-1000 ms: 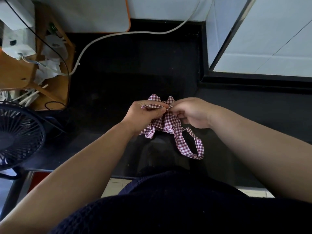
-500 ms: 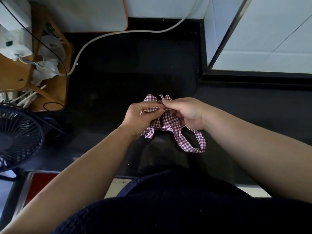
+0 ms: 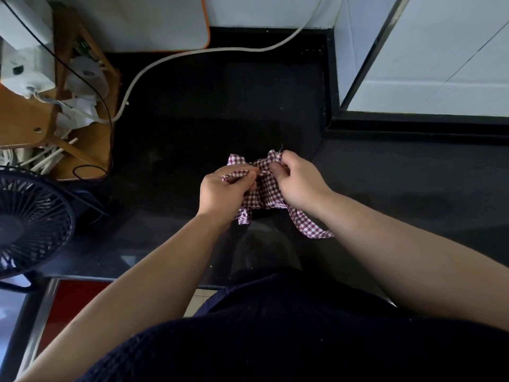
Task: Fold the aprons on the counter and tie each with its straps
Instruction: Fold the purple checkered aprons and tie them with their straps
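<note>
Black counter [image 3: 220,106], dim light, seen from the head camera.

Hands: left hand [image 3: 223,194] and right hand [image 3: 298,186] close together mid-counter, both curled. Left thumb and forefinger pinch a strap [image 3: 239,173] drawn flat across the top of the bundle. Right fingers pinch the cloth at the bundle's upper right corner.

Apron [image 3: 264,195]: red-and-white check, bunched small, on the counter between and under both hands. A loop [image 3: 312,231] of strap trails out at 5 o'clock from under the right wrist.

Around, all well apart from the apron:
- Fan [image 3: 30,221] at 8 o'clock.
- Wooden rack [image 3: 91,144] at 10 o'clock, holding a white box and cords.
- White cable [image 3: 192,53] curving from the rack to 1 o'clock.
- White board [image 3: 151,20] at 11 o'clock.
- Raised black ledge [image 3: 413,128] at 2 o'clock, white tile behind it.

Change over the last half second: loop drawn shorter, nearer the wrist. Right fingers shifted up to the top corner. Left hand roughly where it was.

Edges: near counter edge at 6 o'clock, partly hidden by a dark garment [image 3: 275,340]. The ledge bounds 2 to 3 o'clock. Room for moving is the counter from 11 to 1 o'clock, up to the cable.
</note>
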Demonstrator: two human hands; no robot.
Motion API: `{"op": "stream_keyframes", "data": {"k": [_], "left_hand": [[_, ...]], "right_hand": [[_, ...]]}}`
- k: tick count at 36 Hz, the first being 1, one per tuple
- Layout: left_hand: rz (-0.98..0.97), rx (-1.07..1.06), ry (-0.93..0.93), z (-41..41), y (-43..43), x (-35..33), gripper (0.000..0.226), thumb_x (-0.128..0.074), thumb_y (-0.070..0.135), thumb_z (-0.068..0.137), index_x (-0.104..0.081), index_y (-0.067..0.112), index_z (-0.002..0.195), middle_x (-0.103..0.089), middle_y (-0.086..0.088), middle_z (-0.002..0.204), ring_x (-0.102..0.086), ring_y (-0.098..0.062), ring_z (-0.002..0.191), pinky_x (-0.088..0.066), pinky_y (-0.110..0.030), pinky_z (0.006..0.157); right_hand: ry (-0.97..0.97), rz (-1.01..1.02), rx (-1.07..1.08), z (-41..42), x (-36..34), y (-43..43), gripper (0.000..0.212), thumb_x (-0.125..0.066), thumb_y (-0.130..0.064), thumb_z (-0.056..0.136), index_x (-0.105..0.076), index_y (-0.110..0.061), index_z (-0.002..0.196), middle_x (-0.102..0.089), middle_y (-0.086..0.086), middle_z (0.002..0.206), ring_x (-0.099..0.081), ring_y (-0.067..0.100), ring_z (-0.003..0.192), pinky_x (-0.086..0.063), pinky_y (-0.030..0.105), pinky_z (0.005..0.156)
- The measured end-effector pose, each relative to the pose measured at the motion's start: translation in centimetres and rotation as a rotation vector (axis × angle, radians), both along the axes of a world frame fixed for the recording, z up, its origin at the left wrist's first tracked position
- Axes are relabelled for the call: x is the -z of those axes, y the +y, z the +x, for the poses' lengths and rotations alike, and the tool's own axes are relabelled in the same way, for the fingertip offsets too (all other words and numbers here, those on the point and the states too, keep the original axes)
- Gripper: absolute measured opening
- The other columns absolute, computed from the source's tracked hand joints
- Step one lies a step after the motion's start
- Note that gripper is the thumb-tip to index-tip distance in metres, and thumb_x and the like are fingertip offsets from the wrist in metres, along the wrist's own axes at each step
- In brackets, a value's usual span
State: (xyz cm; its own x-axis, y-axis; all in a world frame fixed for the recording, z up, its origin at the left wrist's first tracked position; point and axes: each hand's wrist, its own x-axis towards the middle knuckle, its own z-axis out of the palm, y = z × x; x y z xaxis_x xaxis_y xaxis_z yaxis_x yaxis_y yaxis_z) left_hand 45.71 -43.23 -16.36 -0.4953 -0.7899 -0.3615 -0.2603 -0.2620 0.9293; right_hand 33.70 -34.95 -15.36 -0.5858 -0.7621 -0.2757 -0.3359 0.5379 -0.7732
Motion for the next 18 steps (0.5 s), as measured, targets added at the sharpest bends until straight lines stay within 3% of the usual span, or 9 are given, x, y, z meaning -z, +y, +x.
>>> {"op": "stream_keyframes", "data": {"k": [3, 6, 10, 18], "left_hand": [[0.015, -0.109, -0.001, 0.5, -0.4, 0.2, 0.016, -0.07, 0.004, 0.084, -0.073, 0.019, 0.079, -0.073, 0.004, 0.083, -0.07, -0.01, 0.083, -0.058, -0.027, 0.077], [0.068, -0.141, -0.006, 1.0, -0.5, 0.4, 0.015, -0.07, 0.004, 0.084, -0.072, 0.018, 0.079, -0.073, 0.0, 0.089, -0.07, -0.014, 0.091, -0.057, -0.028, 0.081], [0.16, -0.184, 0.001, 0.6, 0.0, 0.3, 0.015, -0.07, 0.006, 0.085, -0.072, 0.017, 0.076, -0.073, 0.008, 0.072, -0.071, -0.006, 0.075, -0.056, -0.021, 0.068], [0.14, -0.282, -0.011, 0.5, -0.7, -0.4, 0.015, -0.069, 0.008, 0.086, -0.071, 0.017, 0.074, -0.071, 0.008, 0.068, -0.068, -0.002, 0.065, -0.051, -0.014, 0.054]], "right_hand": [[-0.009, 0.019, 0.078, -0.5, 0.3, 0.6, 0.025, -0.043, -0.026, 0.101, -0.049, -0.005, 0.091, -0.05, 0.004, 0.07, -0.046, 0.014, 0.058, -0.03, 0.029, 0.05], [-0.01, 0.034, 0.104, -0.8, 0.7, 1.3, 0.026, -0.041, -0.026, 0.101, -0.05, -0.003, 0.095, -0.052, 0.005, 0.075, -0.046, 0.012, 0.06, -0.032, 0.027, 0.05], [-0.049, 0.001, 0.227, -0.4, 1.3, 1.4, 0.02, -0.039, -0.025, 0.102, -0.048, -0.009, 0.094, -0.05, -0.001, 0.077, -0.047, 0.01, 0.066, -0.033, 0.024, 0.051], [-0.134, -0.076, 0.364, -0.7, 1.4, 1.0, 0.013, -0.043, -0.023, 0.101, -0.052, -0.016, 0.095, -0.062, 0.0, 0.094, -0.062, 0.012, 0.088, -0.052, 0.029, 0.074]]}}
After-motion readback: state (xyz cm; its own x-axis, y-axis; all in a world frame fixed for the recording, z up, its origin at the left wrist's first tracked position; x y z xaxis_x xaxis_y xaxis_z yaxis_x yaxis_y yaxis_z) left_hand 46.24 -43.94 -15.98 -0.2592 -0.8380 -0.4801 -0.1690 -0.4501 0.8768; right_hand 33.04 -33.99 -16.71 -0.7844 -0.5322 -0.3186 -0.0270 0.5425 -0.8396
